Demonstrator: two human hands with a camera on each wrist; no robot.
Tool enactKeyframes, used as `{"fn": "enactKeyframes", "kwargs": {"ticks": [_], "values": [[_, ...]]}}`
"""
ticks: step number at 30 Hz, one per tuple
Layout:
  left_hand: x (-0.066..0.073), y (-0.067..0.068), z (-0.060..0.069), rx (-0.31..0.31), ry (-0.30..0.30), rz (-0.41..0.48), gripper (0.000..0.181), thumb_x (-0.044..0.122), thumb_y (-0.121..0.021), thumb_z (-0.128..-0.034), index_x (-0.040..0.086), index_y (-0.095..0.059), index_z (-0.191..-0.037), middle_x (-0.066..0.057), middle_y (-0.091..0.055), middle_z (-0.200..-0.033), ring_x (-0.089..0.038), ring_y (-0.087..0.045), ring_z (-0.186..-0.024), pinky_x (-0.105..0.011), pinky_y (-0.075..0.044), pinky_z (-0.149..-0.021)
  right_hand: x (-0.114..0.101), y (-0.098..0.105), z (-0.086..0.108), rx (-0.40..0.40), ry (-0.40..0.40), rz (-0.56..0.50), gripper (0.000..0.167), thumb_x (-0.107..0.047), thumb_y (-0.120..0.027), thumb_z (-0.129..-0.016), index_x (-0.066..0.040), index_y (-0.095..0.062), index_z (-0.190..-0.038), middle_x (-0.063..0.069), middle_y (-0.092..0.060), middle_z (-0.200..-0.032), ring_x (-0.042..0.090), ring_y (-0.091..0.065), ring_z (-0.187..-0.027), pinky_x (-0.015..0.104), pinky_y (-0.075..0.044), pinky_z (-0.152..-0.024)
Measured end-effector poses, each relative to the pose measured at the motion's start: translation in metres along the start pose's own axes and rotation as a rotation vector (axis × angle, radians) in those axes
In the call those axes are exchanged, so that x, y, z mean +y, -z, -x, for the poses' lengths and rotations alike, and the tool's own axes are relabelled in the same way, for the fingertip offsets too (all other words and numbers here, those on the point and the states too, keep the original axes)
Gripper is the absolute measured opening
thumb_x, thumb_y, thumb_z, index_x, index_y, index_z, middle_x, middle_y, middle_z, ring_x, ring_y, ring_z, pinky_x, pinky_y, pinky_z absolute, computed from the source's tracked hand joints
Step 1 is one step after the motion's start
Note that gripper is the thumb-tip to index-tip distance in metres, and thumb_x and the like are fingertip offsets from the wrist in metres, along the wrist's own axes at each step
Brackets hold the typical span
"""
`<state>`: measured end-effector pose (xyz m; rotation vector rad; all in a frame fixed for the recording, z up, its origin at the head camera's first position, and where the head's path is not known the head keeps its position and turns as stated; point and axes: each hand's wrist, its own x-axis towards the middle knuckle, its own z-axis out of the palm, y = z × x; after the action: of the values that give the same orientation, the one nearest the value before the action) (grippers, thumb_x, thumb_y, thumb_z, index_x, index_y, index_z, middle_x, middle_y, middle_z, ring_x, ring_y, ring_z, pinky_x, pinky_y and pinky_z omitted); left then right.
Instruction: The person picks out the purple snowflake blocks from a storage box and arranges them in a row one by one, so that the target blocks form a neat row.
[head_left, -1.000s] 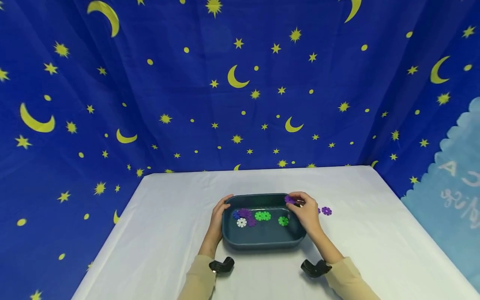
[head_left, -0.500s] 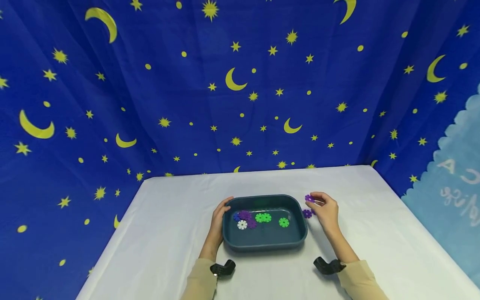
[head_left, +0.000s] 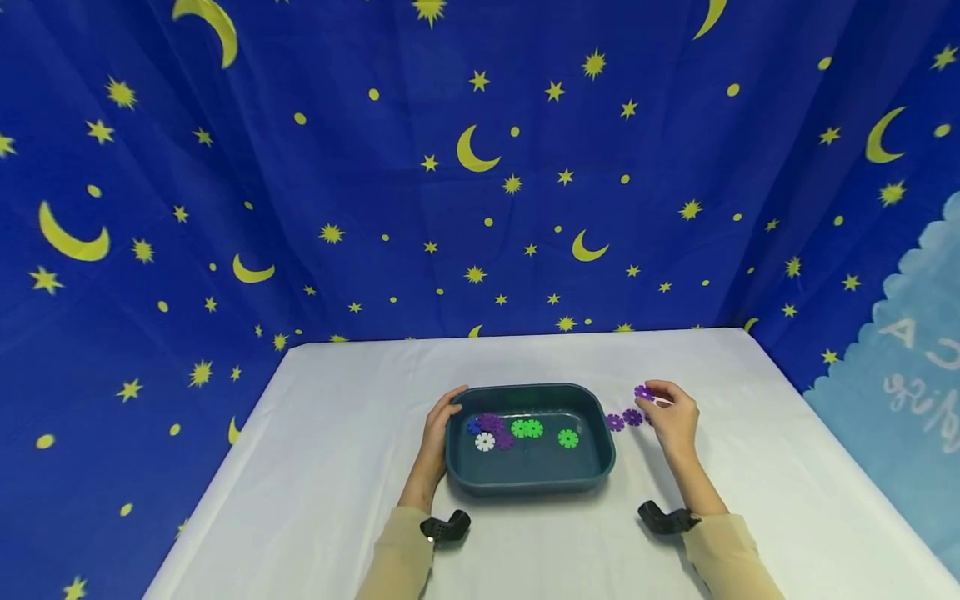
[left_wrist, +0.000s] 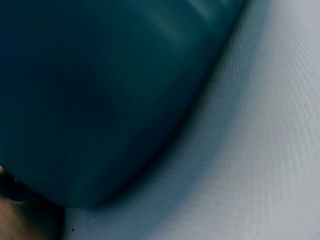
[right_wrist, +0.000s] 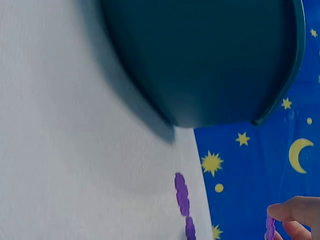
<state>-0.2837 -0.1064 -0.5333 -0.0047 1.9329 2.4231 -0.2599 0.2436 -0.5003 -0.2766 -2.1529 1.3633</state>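
Note:
In the head view my left hand (head_left: 435, 429) grips the left end of a dark teal plastic tub (head_left: 529, 488), fingers at its rim. Inside the tub lie notched snowflake discs: a white one (head_left: 485, 442), a blue one (head_left: 473, 427), several purple ones (head_left: 491, 423) and green ones (head_left: 567, 438). Right of the tub, my right hand (head_left: 675, 421) pinches a purple snowflake disc (head_left: 642, 392) between thumb and fingers, raised over the table. Below it, purple discs (head_left: 632, 417) lie in a row on the cloth, the rightmost partly hidden by the hand.
A white cloth (head_left: 330, 467) covers the table. Behind and at the sides hangs a blue curtain (head_left: 405, 200) with yellow moons and stars. A light blue panel (head_left: 915, 392) with white lettering is at the right. Each wrist wears a black camera mount (head_left: 446, 527).
My right hand has moved right, from over the tub's far right corner to beyond the row of discs, still pinching the purple disc. The left hand has stayed on the tub.

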Motion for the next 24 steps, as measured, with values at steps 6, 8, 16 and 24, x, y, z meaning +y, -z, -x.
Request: {"fn": "enactKeyframes", "kwargs": {"ticks": [6,8,16,24], "values": [[0.0,0.0,-0.001,-0.004,0.004,-0.017,0.046,0.01,-0.04,-0.0928,0.002,-0.048,-0.137,-0.013,-0.046,-0.145,-0.022,-0.04,-0.134,-0.042,-0.028,-0.113,0.011,0.006,-0.005,0.022,-0.012,0.0,0.028,0.005,-0.071,-0.073,0.009,-0.067,-0.1,0.029,-0.067,-0.1,-0.01,-0.051,-0.076,0.001,-0.042,-0.07],[0.0,0.0,-0.001,-0.01,0.002,-0.015,0.046,0.01,-0.04,-0.0931,0.001,-0.047,-0.138,-0.013,-0.045,-0.146,-0.023,-0.038,-0.135,-0.043,-0.027,-0.114,0.012,0.01,-0.007,0.034,-0.022,-0.003,0.029,0.005,-0.071,-0.073,0.01,-0.067,-0.101,0.03,-0.067,-0.101,-0.012,-0.05,-0.074,0.0,-0.04,-0.068],[0.0,0.0,0.0,-0.02,-0.011,0.004,0.047,0.01,-0.039,-0.0938,0.0,-0.045,-0.139,-0.014,-0.043,-0.148,-0.023,-0.038,-0.136,-0.042,-0.027,-0.115,0.019,0.021,-0.012,0.059,-0.091,0.055,0.031,0.005,-0.071,-0.075,0.009,-0.066,-0.104,0.031,-0.065,-0.104,-0.013,-0.047,-0.072,-0.002,-0.037,-0.064],[0.001,0.0,0.0,-0.023,-0.002,0.017,0.047,0.01,-0.04,-0.0938,0.0,-0.044,-0.14,-0.014,-0.042,-0.148,-0.025,-0.036,-0.138,-0.044,-0.025,-0.116,0.03,0.024,-0.011,0.056,-0.13,0.101,0.03,0.004,-0.07,-0.074,0.009,-0.066,-0.103,0.031,-0.065,-0.103,-0.013,-0.045,-0.068,-0.001,-0.034,-0.063]]}}
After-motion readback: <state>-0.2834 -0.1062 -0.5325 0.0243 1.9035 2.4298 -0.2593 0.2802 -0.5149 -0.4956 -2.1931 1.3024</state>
